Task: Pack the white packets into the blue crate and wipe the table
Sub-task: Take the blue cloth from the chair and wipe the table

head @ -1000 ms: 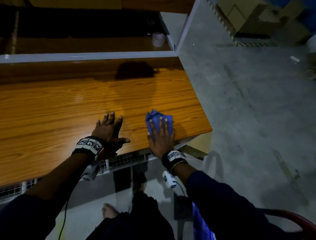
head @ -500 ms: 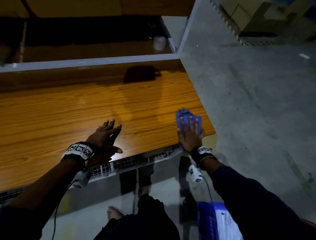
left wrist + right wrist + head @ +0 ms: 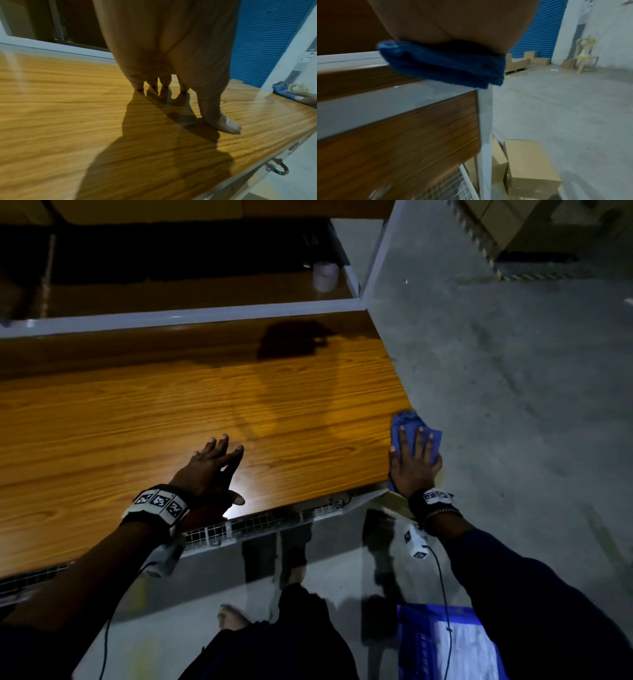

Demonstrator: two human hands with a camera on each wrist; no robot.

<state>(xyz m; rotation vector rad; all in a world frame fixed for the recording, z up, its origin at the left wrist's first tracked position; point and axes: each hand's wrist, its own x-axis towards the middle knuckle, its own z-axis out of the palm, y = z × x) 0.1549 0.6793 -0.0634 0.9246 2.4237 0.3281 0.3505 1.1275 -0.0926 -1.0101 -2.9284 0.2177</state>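
With the right hand pressing flat, fingers straight, on the blue cloth at the bench right corner, and the left hand spread open holding nothing, I would keep the palm flat and turn back inward, since part of the cloth overhangs the edge.

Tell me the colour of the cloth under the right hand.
Blue. The cloth shows best in the right wrist view.

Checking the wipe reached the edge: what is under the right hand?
A folded blue cloth lies under the right hand, overhanging the table corner. The wood beneath it is covered.
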